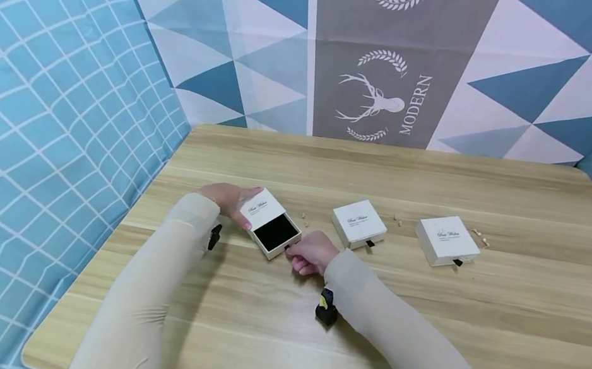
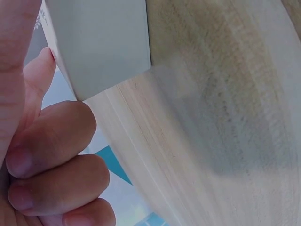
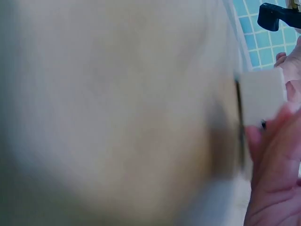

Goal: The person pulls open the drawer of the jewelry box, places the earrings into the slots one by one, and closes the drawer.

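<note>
A small white gift box with printed lettering lies at the left, its drawer pulled partly out and showing a black lining. My left hand grips the box's outer sleeve, thumb and index finger on its sides. In the left wrist view the other fingers are curled below the sleeve corner. At the drawer's front, my right hand pinches the short black pull tab. The right wrist view, partly blurred, shows those fingers against the pale drawer front.
Two similar white boxes, one in the middle and one to the right, are closed with black tabs facing me. Tiny pale pieces lie scattered beside the boxes on the wooden table. A patterned cloth hangs behind.
</note>
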`<control>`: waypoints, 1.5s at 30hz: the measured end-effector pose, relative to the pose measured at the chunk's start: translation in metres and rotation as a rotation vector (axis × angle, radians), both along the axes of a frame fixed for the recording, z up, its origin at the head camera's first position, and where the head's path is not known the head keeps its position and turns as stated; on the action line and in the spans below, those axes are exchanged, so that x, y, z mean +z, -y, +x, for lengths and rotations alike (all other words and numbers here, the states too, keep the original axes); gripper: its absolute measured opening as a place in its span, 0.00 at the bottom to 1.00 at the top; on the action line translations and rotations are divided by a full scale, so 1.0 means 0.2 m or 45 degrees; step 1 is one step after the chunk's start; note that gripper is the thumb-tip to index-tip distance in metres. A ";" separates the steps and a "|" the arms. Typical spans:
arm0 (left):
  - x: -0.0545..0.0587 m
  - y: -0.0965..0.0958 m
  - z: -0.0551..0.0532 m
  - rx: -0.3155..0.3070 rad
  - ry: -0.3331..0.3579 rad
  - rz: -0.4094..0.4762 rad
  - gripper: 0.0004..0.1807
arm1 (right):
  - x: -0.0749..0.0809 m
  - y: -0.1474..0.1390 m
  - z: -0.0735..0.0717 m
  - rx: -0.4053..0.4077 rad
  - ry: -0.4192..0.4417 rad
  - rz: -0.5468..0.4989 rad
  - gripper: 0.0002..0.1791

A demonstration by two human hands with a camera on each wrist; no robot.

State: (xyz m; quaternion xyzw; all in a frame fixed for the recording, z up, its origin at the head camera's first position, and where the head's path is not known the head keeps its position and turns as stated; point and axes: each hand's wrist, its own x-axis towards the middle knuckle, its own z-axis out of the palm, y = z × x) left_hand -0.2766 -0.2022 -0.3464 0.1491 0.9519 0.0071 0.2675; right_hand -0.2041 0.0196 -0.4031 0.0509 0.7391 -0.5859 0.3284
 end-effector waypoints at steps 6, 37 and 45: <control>-0.01 0.01 0.00 0.028 0.010 0.011 0.58 | 0.09 -0.06 -0.09 0.147 -0.264 0.233 0.07; -0.03 0.01 0.02 0.016 0.005 0.053 0.57 | 0.04 -0.04 -0.14 -0.049 -0.636 0.608 0.15; -0.01 0.01 0.00 0.040 0.020 0.044 0.57 | 0.04 -0.04 -0.16 -0.126 -0.477 0.415 0.16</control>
